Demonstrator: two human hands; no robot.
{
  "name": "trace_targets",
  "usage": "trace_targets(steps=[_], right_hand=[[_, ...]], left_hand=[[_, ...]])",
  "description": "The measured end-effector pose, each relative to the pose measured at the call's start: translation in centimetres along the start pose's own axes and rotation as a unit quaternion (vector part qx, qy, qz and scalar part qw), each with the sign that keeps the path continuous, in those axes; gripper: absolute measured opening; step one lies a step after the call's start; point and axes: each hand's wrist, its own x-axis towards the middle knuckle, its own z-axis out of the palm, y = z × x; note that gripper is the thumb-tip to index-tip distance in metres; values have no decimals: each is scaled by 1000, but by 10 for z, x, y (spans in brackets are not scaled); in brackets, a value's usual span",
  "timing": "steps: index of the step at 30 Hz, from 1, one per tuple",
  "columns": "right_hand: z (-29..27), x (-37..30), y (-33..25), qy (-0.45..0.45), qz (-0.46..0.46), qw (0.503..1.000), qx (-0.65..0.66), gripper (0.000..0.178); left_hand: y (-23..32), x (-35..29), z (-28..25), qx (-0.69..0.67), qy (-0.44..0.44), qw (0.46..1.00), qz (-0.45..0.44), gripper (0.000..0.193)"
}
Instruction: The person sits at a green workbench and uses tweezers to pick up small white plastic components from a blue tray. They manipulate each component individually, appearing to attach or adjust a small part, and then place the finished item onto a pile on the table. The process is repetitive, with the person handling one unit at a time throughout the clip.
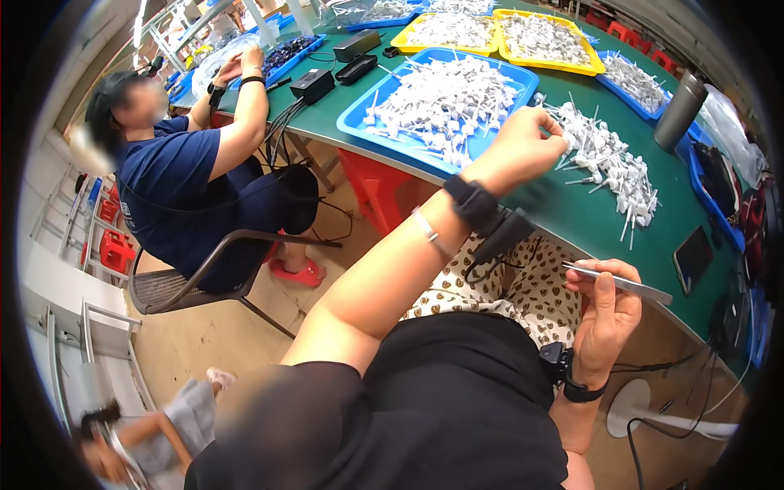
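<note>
My left hand (524,147) reaches over the near right rim of a blue tray (349,122) heaped with small white plastic parts (445,94) that have thin stems. Its fingers are curled together beside a loose pile of the same white parts (612,163) on the green table; whatever they pinch is too small or hidden to make out. Lower right, off the table's front edge, my right hand (606,314) grips metal tweezers (637,288), held roughly level between thumb and fingers. Both wrists wear black straps with small devices.
Yellow trays (549,41) of white parts stand at the back. A grey flask (682,113) and a phone (693,259) are at the right. Black boxes (313,85) with cables lie to the left. Another person (184,163) sits there working; a red stool (371,188) is under the table.
</note>
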Motion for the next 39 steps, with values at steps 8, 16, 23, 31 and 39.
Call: trace_targets(steps=[8, 16, 23, 31, 39], right_hand=[[7, -1, 7, -23, 46, 990, 134, 21], [19, -6, 22, -21, 119, 972, 199, 20], [17, -7, 30, -24, 152, 964, 218, 21], [20, -8, 30, -22, 135, 972, 193, 21], [23, -15, 28, -52, 54, 996, 43, 19]], left_hand=[[0, -131, -11, -394, -93, 913, -55, 17], [-16, -167, 0, -426, -91, 888, -146, 29], [-25, -171, 2, -336, -93, 931, -106, 24], [-29, -173, 0, -273, -87, 952, -108, 20], [-28, -171, -3, -112, -61, 992, -15, 11]])
